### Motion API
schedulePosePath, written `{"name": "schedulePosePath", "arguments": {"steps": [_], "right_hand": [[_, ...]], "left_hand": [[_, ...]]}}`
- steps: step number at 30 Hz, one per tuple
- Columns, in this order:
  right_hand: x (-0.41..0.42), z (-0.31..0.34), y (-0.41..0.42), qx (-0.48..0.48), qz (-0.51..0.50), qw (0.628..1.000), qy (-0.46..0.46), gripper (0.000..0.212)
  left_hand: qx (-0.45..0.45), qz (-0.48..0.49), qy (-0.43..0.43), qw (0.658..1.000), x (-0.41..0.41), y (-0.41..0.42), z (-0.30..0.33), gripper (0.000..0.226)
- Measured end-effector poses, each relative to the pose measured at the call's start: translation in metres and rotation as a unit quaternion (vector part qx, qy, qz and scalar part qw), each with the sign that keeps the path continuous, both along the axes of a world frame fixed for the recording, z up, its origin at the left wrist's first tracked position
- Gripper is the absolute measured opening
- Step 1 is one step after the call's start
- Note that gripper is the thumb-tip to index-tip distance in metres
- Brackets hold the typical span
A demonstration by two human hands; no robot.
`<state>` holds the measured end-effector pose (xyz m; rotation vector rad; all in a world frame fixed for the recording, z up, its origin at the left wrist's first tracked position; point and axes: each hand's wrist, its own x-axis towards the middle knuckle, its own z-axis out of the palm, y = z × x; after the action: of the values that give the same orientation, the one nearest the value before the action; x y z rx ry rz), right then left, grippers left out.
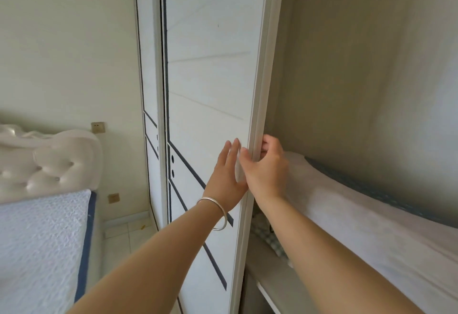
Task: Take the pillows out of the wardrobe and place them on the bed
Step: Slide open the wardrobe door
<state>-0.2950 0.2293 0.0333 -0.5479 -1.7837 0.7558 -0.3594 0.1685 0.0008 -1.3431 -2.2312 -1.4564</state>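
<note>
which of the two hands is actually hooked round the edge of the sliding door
The right hand: its fingers curl behind the edge of the white sliding wardrobe door. The left hand, the one with the silver bangle, only lies flat on the door's front.

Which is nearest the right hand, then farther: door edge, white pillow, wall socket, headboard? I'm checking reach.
From the right hand:
1. Door edge, gripped.
2. White pillow, just right, inside the wardrobe.
3. Wall socket, left, on the wall.
4. Headboard, far left.
</note>
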Motion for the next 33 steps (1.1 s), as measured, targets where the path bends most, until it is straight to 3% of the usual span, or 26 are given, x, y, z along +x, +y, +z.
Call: {"name": "schedulePosePath", "arguments": {"steps": [11, 33], "right_hand": [[-0.079, -0.003, 0.013, 0.015, 0.002, 1.000, -0.010, 0.045], [-0.188, -0.004, 0.023, 0.024, -0.026, 0.998, -0.043, 0.046]], "left_hand": [[-0.094, 0.055, 0.046, 0.993, -0.074, 0.022, 0.014, 0.073], [-0.065, 0.014, -0.004, 0.998, -0.176, 0.024, 0.018, 0.078]]}}
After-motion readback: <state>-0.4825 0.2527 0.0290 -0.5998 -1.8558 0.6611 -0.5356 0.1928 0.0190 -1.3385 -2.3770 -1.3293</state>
